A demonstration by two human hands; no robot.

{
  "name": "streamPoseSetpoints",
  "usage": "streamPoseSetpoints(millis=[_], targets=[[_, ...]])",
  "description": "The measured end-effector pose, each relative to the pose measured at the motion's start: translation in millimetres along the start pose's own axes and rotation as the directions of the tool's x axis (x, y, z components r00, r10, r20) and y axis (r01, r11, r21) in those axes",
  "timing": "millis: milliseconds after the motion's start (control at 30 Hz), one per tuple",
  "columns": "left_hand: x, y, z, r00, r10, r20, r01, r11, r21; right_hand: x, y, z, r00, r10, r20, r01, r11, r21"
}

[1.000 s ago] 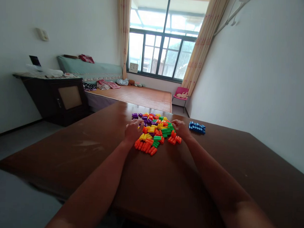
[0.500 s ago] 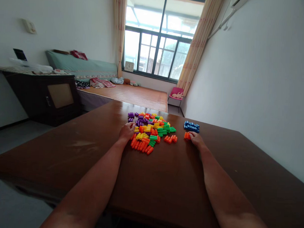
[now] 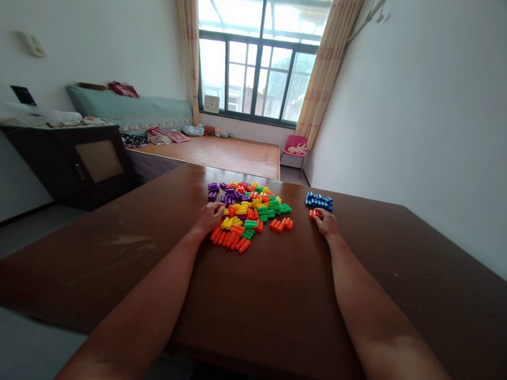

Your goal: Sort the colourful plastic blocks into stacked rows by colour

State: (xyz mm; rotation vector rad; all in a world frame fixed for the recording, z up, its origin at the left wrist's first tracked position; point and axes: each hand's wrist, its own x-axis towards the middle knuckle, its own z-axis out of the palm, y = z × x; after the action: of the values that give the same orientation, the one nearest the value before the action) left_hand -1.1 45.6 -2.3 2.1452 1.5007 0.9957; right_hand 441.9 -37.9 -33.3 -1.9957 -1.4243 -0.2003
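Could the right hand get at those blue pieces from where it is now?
Probably yes: the right hand is right by the near side of the blue pieces, with no other pieces visible between. The orange piece at its fingertips, though, seems to occupy its grip.

Single head-worn view, wide, from above the near edge of the desk (image 3: 274,301), facing forward and slightly down across it. Desk close, filling lower frame; left hand (image 3: 211,215) and right hand (image 3: 327,221) mid-frame; bed (image 3: 234,151) beyond; window (image 3: 272,74) far, upper centre.
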Motion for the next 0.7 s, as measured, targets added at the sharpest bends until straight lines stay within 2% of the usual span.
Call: streamPoseSetpoints(millis=[67,133,233,367,400,467,567,633,700], targets=[[-1.2,2.7,2.7,0.997,0.068,0.034,-0.068,0.998,-0.001,1.0,-12.1,-2.1,0.995,-0.079,-0.063,0.077,0.996,-0.039],[-1.4,6.4,0.6,0.993,0.115,0.011,-0.115,0.993,0.007,0.8,-30.7,-3.6,0.979,-0.175,-0.108,0.171,0.984,-0.039],[-0.7,10.2,-14.1,0.996,0.092,-0.009,-0.091,0.993,0.080,-4.9,-63.5,-2.9,0.948,-0.299,-0.107,0.302,0.953,0.014],[-4.6,11.2,-35.1,0.980,0.017,0.198,-0.059,0.976,0.208,-17.1,-90.2,3.0,0.910,-0.411,-0.051,0.412,0.911,0.021],[-6.6,12.0,-36.0,0.978,0.021,0.207,-0.066,0.975,0.214,-19.1,-92.4,4.5,0.902,-0.430,-0.035,0.431,0.902,0.013],[-10.9,15.2,-30.8,0.989,0.071,0.132,-0.098,0.974,0.205,-21.3,-93.8,6.9,0.895,-0.445,-0.025,0.446,0.895,0.002],[-14.7,23.0,-12.1,0.983,0.181,0.028,-0.183,0.964,0.193,-22.5,-95.8,8.1,0.895,-0.445,-0.028,0.445,0.896,-0.004],[-14.4,27.0,-0.5,0.986,0.162,0.040,-0.166,0.967,0.192,-23.9,-100.1,7.5,0.890,-0.456,-0.016,0.456,0.890,-0.003],[-12.2,28.2,5.8,0.994,0.090,0.057,-0.099,0.979,0.180,-26.0,-107.7,5.9,0.881,-0.472,-0.005,0.472,0.881,0.013]])
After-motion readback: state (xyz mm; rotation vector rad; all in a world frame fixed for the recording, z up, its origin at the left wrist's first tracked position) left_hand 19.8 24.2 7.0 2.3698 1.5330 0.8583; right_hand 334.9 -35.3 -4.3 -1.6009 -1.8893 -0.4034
